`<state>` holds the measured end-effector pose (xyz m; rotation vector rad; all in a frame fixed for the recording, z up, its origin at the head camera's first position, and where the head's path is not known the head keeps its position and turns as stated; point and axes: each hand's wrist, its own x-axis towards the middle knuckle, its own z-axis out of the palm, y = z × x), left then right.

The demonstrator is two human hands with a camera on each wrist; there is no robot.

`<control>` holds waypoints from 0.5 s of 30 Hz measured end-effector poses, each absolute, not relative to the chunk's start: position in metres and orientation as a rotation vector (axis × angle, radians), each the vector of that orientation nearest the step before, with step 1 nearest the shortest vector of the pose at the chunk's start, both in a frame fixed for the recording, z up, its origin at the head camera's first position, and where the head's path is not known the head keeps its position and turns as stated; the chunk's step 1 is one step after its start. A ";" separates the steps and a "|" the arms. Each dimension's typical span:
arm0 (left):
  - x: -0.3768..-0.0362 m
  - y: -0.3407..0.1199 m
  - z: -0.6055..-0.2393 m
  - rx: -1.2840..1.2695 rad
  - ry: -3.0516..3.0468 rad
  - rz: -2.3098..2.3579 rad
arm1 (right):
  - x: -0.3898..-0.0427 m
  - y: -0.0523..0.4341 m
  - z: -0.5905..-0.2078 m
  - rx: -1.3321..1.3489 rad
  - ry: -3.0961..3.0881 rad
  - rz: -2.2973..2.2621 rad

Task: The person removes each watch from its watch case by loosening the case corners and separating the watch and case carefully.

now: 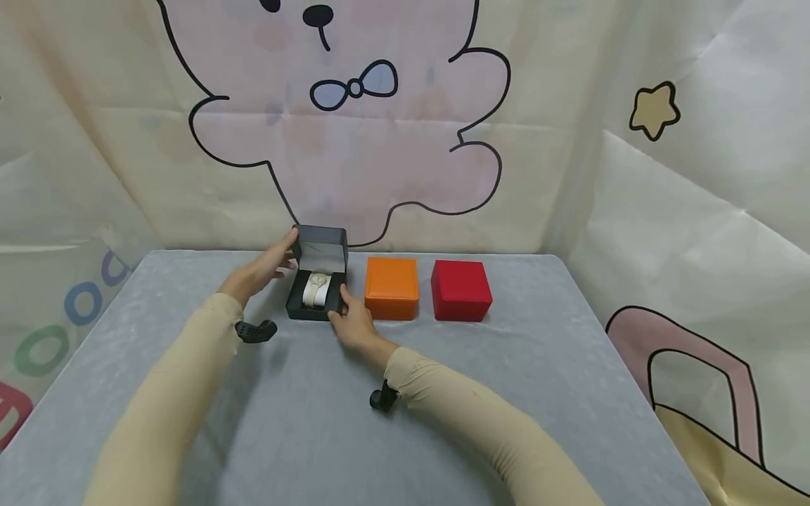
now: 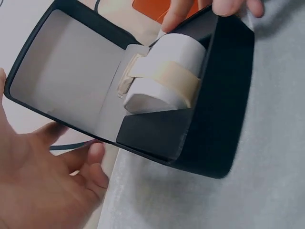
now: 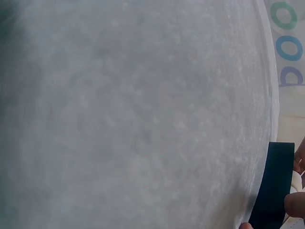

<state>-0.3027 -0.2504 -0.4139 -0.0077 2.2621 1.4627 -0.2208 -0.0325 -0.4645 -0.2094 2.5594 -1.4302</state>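
A black watch box (image 1: 321,237) stands with its lid raised near the table's far edge. Inside, a watch (image 1: 318,280) with a pale strap is wrapped round a white cushion (image 2: 178,50). My left hand (image 1: 261,273) holds the lid at its left edge, thumb near the upper corner and the other fingers bent by the side. At the base's front right corner, my right hand (image 1: 357,327) grips the box between thumb and fingers. The left wrist view shows the grey lid lining (image 2: 62,71) and right fingertips (image 2: 228,6) on the base's rim.
To the right of the watch box stand an orange box (image 1: 391,288) and a red box (image 1: 461,290), both closed. A grey cloth (image 1: 304,422) covers the table. Behind it hangs a printed curtain (image 1: 405,161).
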 end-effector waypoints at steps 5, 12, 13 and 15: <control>-0.298 -0.251 -0.417 0.006 2.354 1.489 | -0.221 -0.032 -0.466 -0.239 2.579 -1.410; -0.295 -0.253 -0.420 -0.018 2.418 1.472 | -0.222 -0.032 -0.463 -0.220 2.560 -1.411; -0.294 -0.253 -0.420 -0.016 2.423 1.476 | -0.222 -0.032 -0.463 -0.219 2.565 -1.404; -0.292 -0.254 -0.421 0.004 2.439 1.485 | -0.223 -0.032 -0.462 -0.213 2.567 -1.403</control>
